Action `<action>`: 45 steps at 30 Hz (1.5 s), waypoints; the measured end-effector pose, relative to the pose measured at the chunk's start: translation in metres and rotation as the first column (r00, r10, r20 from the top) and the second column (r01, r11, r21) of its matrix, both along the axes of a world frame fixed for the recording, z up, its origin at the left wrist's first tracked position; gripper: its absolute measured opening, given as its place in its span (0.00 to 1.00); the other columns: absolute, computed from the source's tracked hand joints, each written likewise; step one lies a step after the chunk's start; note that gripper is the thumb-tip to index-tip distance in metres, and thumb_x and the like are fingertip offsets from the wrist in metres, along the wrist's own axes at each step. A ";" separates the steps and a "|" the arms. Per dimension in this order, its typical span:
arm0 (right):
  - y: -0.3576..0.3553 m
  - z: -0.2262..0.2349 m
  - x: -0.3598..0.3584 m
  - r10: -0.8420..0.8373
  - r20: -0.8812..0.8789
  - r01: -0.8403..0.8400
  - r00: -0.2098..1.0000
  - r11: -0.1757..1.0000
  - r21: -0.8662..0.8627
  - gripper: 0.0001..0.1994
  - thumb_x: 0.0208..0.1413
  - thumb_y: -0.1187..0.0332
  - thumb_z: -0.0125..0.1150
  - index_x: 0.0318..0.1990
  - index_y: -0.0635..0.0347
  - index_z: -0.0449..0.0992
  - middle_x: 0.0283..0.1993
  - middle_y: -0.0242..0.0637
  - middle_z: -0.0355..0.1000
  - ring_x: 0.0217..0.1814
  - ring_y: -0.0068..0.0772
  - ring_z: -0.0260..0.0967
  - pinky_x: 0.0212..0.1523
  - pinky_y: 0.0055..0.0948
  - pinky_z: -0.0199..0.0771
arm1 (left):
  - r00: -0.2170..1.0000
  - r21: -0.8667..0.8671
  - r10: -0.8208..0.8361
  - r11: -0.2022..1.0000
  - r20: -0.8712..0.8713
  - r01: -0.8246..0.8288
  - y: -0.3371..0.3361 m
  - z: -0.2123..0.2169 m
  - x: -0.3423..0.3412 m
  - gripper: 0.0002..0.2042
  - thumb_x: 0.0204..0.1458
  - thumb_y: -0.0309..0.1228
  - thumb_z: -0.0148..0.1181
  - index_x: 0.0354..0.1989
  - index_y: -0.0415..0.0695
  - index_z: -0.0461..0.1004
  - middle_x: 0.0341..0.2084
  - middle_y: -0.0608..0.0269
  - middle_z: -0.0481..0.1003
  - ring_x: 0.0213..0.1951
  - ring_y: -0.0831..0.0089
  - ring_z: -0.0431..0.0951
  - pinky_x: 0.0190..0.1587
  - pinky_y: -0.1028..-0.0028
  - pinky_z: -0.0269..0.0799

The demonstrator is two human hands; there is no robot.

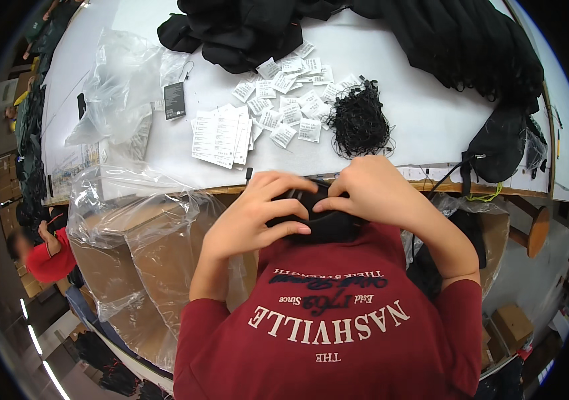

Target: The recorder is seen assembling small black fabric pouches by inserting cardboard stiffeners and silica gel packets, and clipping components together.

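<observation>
Both my hands hold a small black cloth item (328, 223) close to my chest, just below the white table's front edge (431, 180). My left hand (251, 213) wraps over its left side with fingers curled on top. My right hand (374, 190) pinches its upper right part. On the table just beyond lie a tangle of black strings (359, 123), several small white packets (291, 100) and a stack of white paper tags (218, 137).
A heap of black garments (444, 40) covers the table's far side, and a black pouch (498, 143) hangs at its right edge. Clear plastic bags (121, 93) lie at left. A bag-lined cardboard box (141, 247) stands at lower left. Another person in red (48, 257) sits far left.
</observation>
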State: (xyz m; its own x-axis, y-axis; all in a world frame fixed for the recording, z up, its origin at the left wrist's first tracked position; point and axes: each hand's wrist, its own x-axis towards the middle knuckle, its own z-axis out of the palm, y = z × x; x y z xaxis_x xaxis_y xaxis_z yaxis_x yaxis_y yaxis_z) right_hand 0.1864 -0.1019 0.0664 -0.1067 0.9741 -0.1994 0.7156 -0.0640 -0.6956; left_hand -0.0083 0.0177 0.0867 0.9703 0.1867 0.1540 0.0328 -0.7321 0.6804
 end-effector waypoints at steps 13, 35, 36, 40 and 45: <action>-0.012 0.004 -0.004 0.018 -0.074 -0.018 0.997 1.000 -0.005 0.16 0.43 0.50 0.67 0.29 0.54 0.83 0.17 0.39 0.72 0.21 0.40 0.71 0.26 0.31 0.68 | 0.877 0.350 0.405 0.885 -0.258 -0.306 0.055 -0.092 0.034 0.16 0.39 0.39 0.69 0.32 0.43 0.73 0.34 0.64 0.71 0.45 0.63 0.65 0.51 0.66 0.57; 0.002 0.036 0.016 -0.057 0.265 -0.088 0.963 0.860 0.503 0.09 0.38 0.65 0.70 0.31 0.54 0.81 0.15 0.27 0.64 0.18 0.28 0.63 0.23 0.29 0.61 | 0.871 -0.040 0.438 0.897 0.223 -0.440 0.026 0.011 0.020 0.07 0.39 0.31 0.69 0.28 0.48 0.80 0.38 0.65 0.76 0.49 0.67 0.68 0.54 0.68 0.55; 0.002 0.037 0.014 -0.122 0.267 -0.039 0.956 0.849 0.527 0.09 0.39 0.65 0.69 0.31 0.54 0.81 0.15 0.27 0.65 0.18 0.28 0.64 0.23 0.28 0.61 | 0.796 0.021 0.528 0.830 0.296 -0.558 0.029 0.001 0.012 0.15 0.40 0.33 0.70 0.38 0.46 0.78 0.47 0.61 0.72 0.52 0.67 0.65 0.56 0.67 0.55; 0.003 0.032 0.006 -0.247 0.141 0.117 0.959 0.795 0.595 0.10 0.41 0.64 0.69 0.33 0.54 0.81 0.15 0.26 0.66 0.17 0.26 0.63 0.21 0.27 0.59 | 0.614 -0.936 0.780 0.296 0.121 -0.192 0.008 -0.045 0.011 0.39 0.44 0.40 0.70 0.61 0.37 0.55 0.55 0.56 0.65 0.58 0.67 0.64 0.62 0.66 0.57; 0.006 0.023 -0.013 -0.196 0.111 0.102 0.974 0.823 0.559 0.12 0.45 0.64 0.68 0.38 0.54 0.81 0.15 0.27 0.66 0.17 0.26 0.62 0.21 0.27 0.59 | 0.812 -0.963 0.583 -0.236 -0.033 0.130 -0.025 -0.087 0.013 0.24 0.50 0.33 0.65 0.54 0.41 0.64 0.46 0.61 0.72 0.48 0.68 0.74 0.52 0.69 0.71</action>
